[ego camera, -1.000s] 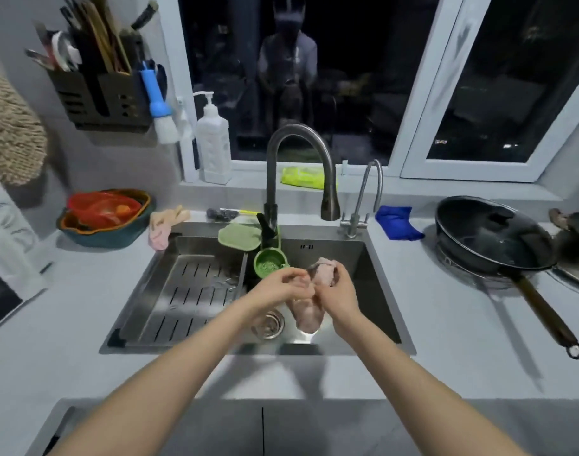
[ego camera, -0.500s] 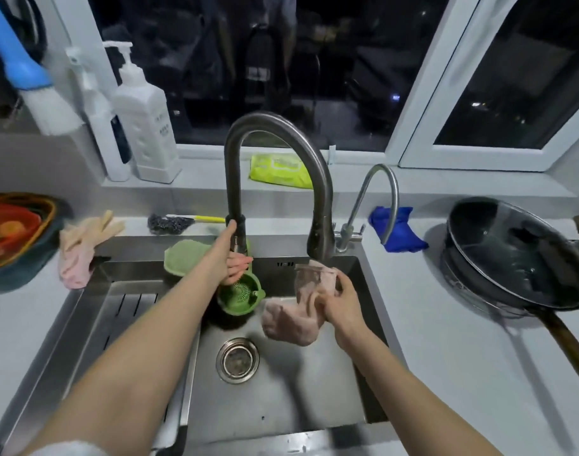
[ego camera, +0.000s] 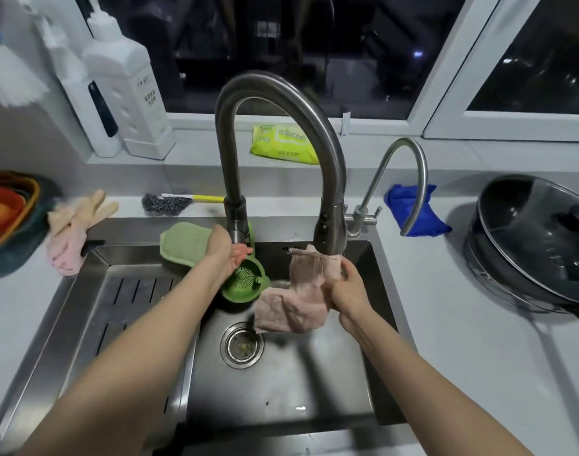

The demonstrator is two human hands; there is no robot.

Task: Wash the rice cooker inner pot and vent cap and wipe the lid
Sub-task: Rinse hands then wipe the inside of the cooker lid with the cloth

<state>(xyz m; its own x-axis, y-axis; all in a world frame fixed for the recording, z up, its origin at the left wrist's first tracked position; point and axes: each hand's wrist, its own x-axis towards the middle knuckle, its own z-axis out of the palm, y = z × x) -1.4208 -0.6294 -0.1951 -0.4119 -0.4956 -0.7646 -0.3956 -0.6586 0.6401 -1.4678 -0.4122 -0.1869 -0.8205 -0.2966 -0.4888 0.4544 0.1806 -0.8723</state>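
Cloth [ego camera: 298, 301] now under spout [ego camera: 329, 232], right hand [ego camera: 347, 287] gripping

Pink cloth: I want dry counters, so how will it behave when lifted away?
Probably floppy: the pink cloth sags in folds from the right hand. Likely heavier and drippy, since water from the faucet seems to run over it.

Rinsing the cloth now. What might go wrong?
The pink cloth hangs from the right hand above the round steel drain holding scraps; a sagging corner might pick them up. The left hand by the tall steel faucet sits close to the green strainer cup and may knock it.
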